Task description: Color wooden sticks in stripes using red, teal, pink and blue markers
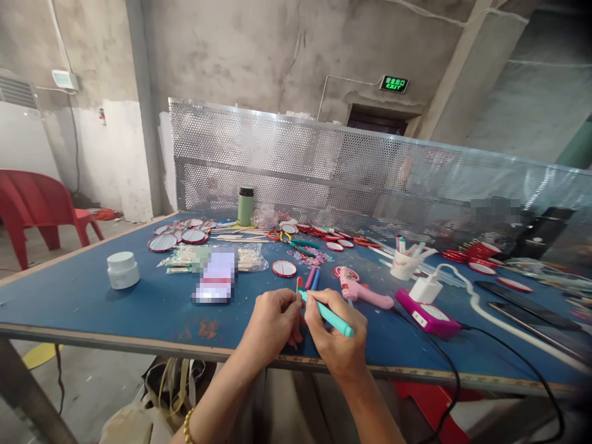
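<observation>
My left hand (274, 319) is closed in a pinch on a thin wooden stick (298, 288) with a red tip, held upright near the front edge of the blue table (92, 296). My right hand (337, 336) is closed round a teal marker pen (329, 315), its tip pointing at the stick. Pink and blue markers (312, 278) lie just beyond my hands. A pink glue gun (361, 290) lies to the right of them.
A white jar (123, 270), bags of sticks (185, 258), round red-rimmed mirrors (163, 242), a green flask (245, 206), a cup of pens (407, 262), a magenta power strip (428, 314) with cables. A perforated metal screen (324, 166) backs the table; a red chair (32, 206) stands left.
</observation>
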The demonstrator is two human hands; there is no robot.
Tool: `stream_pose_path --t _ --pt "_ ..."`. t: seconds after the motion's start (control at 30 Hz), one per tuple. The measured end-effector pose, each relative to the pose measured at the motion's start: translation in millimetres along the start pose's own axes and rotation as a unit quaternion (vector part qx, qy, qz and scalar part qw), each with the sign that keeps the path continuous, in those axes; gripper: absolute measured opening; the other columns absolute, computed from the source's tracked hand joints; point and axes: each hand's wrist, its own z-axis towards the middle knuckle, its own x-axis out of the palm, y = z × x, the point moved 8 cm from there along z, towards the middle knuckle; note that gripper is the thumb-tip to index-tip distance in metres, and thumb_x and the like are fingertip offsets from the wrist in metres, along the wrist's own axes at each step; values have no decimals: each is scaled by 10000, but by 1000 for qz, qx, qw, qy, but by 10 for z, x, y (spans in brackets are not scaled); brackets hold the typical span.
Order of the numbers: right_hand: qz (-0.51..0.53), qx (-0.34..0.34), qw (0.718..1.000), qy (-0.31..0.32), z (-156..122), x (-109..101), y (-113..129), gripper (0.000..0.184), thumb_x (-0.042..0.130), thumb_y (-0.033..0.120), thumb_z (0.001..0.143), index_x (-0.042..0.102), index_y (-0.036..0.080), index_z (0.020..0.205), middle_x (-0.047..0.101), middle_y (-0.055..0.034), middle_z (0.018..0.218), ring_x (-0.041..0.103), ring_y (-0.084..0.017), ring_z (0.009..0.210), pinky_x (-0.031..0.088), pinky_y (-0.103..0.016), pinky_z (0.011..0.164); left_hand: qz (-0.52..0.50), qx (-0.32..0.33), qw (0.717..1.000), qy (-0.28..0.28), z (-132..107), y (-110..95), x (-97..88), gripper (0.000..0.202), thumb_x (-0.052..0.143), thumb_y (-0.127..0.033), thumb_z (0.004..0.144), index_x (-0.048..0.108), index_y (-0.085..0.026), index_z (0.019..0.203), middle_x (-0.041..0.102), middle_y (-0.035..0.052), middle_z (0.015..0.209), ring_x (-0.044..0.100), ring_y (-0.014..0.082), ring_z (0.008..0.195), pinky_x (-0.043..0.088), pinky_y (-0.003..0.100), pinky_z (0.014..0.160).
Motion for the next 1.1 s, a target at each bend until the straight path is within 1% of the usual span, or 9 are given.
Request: stream_pose_path --t 0.5,0.7,0.87,1.1 --pt "-3 -3 1000 6 -1 16 4 128 548 153 912 638 193 831 652 2 670 591 -120 569 481 -239 570 1 4 1000 -4 2 22 -7 280 485 -329 864 536 -194 624 566 -17 458 528 111 384 408 185 398" --pt "3 5 1000 -4 2 -3 -12 120 561 136 902 633 187 820 647 9 665 581 -112 556 466 -230 563 -3 8 1000 -4 7 32 2 288 479 -327 874 537 -194 625 567 -20 454 527 112 375 412 188 389" --pt "5 5 1000 3 -10 8 -23 116 563 133 902 635 187 828 642 10 668 578 -112 564 462 -232 564 -6 4 1000 -2 4 16 5 281 481 -320 872 539 -190 629 569 -17 455 525 112 376 418 191 393" --pt "6 6 1000 -2 -24 -2 -22 112 570 126 900 633 181 826 641 10 667 578 -108 567 462 -228 573 -4 3 1000 -2 3 15 -2 284 483 -319 866 525 -190 617 566 -16 456 524 111 378 418 192 393"
